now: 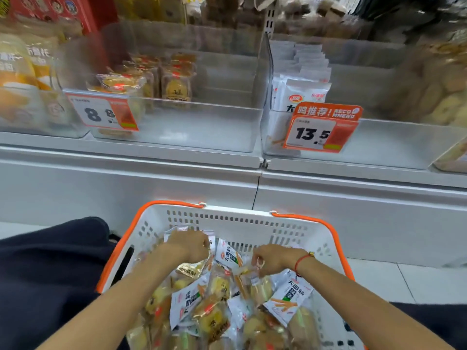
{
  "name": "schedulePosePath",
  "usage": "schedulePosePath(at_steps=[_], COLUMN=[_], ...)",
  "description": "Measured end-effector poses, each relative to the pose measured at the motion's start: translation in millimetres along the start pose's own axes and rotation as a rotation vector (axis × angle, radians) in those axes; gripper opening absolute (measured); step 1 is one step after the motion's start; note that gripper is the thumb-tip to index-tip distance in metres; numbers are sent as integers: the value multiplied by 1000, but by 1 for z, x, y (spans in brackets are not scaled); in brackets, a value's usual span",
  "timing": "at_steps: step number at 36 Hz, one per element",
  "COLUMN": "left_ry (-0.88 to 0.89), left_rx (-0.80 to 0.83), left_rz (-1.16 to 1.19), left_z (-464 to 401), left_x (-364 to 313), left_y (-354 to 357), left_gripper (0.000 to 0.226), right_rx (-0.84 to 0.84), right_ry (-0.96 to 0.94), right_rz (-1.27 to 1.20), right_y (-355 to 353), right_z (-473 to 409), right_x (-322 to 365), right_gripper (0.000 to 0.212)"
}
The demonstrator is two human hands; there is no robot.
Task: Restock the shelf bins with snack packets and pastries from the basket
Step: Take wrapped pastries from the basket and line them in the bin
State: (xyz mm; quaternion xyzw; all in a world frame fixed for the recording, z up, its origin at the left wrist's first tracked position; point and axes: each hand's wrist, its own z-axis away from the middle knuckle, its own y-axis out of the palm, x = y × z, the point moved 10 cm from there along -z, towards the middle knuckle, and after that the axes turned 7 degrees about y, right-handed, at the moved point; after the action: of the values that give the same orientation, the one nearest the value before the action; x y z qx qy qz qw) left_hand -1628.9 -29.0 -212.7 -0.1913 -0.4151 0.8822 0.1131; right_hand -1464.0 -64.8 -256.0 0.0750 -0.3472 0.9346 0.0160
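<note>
In basket [242,218], lower centre, a white snack pkt [228,255] is gripped by left hand [188,245]; a clear-wrapped pastry [249,270] is pinched by right hand [271,258]. Pkts should be lifted clear w/o crushing, sorted per bin.

A white basket [252,223] with orange rim and handles sits at lower centre. White packets [286,298] inside show green and orange print. Orange-and-white price tags [319,132] hang on clear bins [202,127] above.
</note>
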Motion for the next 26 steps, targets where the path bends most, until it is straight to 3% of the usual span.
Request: schedulePosePath(at_steps=[8, 13, 16, 19, 20, 23, 26], left_ry=[-1, 10, 16, 28, 28, 15, 13], left_rx=[156, 177, 174, 180, 183, 188, 205], left_rz=[267, 281, 280, 292, 310, 464, 670], left_z=[-26, -41, -51, -54, -55, -54, -47], left_x=[-12, -35, -43, -49, -50, -48, -47], left_y=[47, 64, 74, 79, 79, 74, 61], left_gripper=[38, 39, 37, 40, 40, 44, 41], right_rx=[61, 63, 24, 120, 166, 273, 405], right_ry=[32, 149, 145, 88, 62, -22, -114], right_rz=[81, 62, 25, -83, -123, -358, -731], right_y=[21, 50, 48, 38, 32, 11, -10], right_z=[-27, -41, -41, -42, -40, -26, -6], right_x=[-16, -23, -14, -5, -4, -4, 1], right_gripper=[68, 105, 90, 30, 25, 16, 43])
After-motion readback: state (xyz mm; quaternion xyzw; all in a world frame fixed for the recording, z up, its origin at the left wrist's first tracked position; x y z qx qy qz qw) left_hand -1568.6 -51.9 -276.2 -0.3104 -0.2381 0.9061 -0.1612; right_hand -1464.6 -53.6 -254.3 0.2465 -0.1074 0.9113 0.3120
